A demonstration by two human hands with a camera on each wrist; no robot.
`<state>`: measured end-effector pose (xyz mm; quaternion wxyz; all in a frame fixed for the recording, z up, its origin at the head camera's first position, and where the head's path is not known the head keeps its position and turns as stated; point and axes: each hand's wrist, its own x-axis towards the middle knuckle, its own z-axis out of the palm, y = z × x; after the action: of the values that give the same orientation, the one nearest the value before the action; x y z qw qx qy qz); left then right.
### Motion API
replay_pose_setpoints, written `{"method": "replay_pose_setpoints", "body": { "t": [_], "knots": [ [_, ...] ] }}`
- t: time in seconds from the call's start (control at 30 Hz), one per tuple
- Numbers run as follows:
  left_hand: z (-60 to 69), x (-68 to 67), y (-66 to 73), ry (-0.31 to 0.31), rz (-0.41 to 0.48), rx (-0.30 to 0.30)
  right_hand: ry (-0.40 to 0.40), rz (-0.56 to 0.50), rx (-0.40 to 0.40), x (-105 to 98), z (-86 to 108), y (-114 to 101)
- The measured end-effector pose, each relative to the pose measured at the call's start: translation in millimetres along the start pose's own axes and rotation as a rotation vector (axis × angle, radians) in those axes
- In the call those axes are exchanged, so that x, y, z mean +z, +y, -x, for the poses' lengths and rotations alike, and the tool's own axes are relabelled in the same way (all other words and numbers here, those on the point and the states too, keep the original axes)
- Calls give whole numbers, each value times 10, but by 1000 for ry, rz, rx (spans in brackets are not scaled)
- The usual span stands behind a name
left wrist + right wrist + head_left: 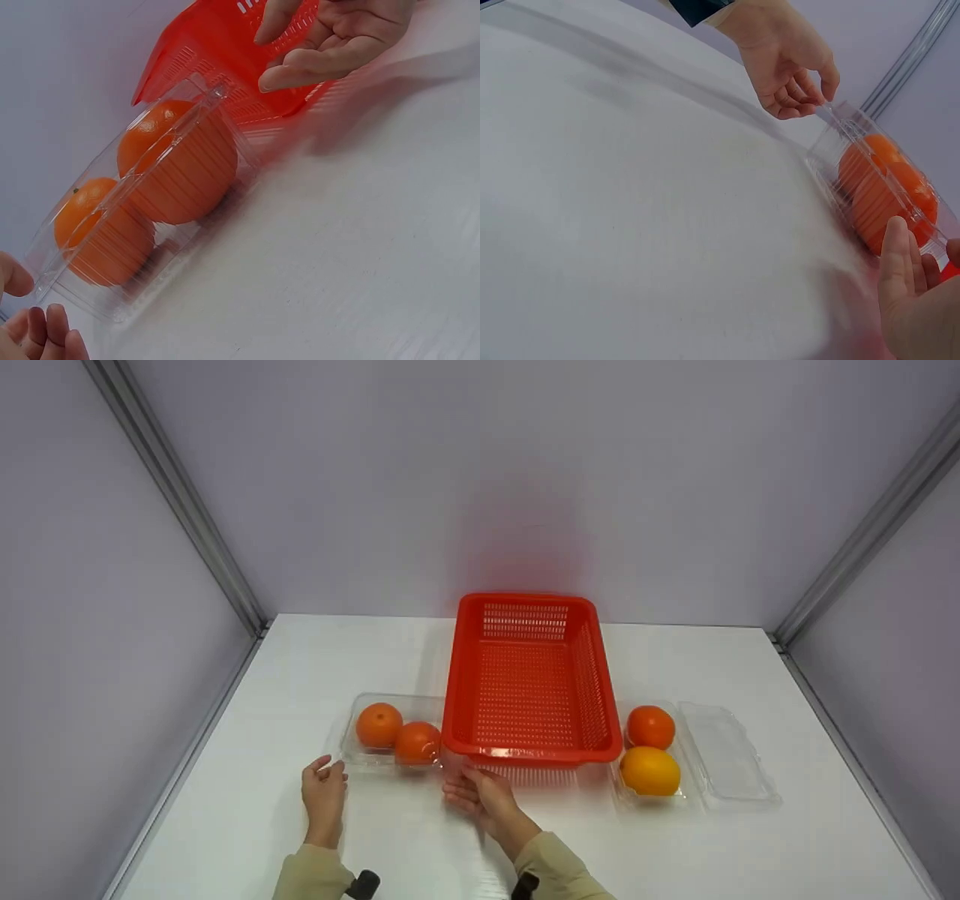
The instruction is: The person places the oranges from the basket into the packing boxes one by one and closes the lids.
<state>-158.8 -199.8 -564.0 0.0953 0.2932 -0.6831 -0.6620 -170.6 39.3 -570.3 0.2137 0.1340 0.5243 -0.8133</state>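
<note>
A clear plastic box [349, 746] holds two oranges [379, 725] on the left side of the table. My left hand [324, 799] is at the box's near left corner. In the left wrist view, its thumb [15, 276] meets the rim corner while the loosely bent fingers [56, 326] stay apart from it. By the box's right end, my right hand [487, 802] has fairly straight fingers [897, 247], just in front of the red basket; whether it touches the box is unclear. Above the box's rim, clear plastic rises over the oranges.
A red plastic basket [525, 754] stands at mid-table against the first box. To its right, another clear box [679, 791] holds an orange [651, 727] and a yellow-orange fruit [650, 771]. Beside that lies a clear lid [731, 754]. Pale walls [525, 495] enclose the table.
</note>
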Motion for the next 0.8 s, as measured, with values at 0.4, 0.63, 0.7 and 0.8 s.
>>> {"method": "replay_pose_setpoints", "body": {
  "t": [0.4, 0.63, 0.7, 0.8],
  "knots": [
    [94, 11, 28, 55, -14, 48, -5, 16, -4, -219, 118, -57],
    [163, 86, 57, 49, -39, 78, -7, 1, 8, -355, 155, -83],
    [194, 119, 60, 47, -44, 98, -12, -17, 7, -389, 168, -101],
    [249, 180, 48, 34, -54, 127, -15, -52, 4, -440, 189, -136]
  ]
}}
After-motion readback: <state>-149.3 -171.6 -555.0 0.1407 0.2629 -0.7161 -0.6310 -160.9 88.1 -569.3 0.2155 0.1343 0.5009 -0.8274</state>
